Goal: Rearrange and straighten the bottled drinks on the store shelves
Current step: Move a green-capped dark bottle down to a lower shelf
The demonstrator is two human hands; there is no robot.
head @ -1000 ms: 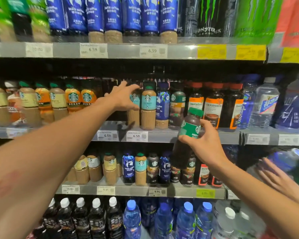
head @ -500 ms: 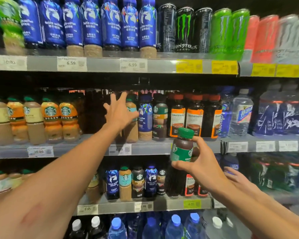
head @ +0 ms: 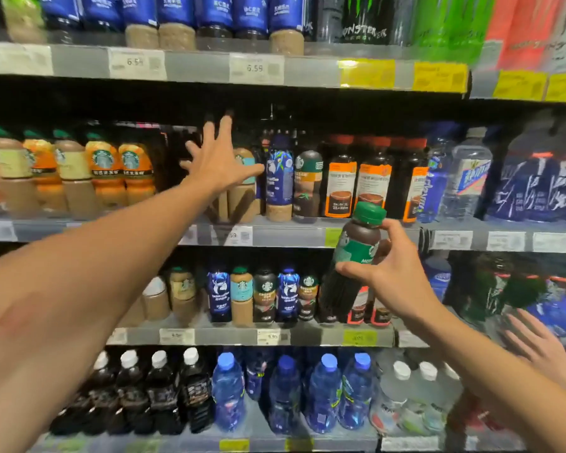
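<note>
Left hand [head: 218, 166] now splayed, higher.

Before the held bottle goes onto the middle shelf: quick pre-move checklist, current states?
1. Grip: right hand holds the green-capped bottle around its label; ok.
2. Cap on: ok.
3. Bottle upright: slightly tilted; not ok.
4. Left hand free: fingers spread, raised before the teal-label bottle, holding nothing; ok.
5. Open slot on the middle shelf: dark gap left of that hand, depth unclear; cannot tell.
6. Another person's hand at lower right, apart from the bottle; ok.
</note>
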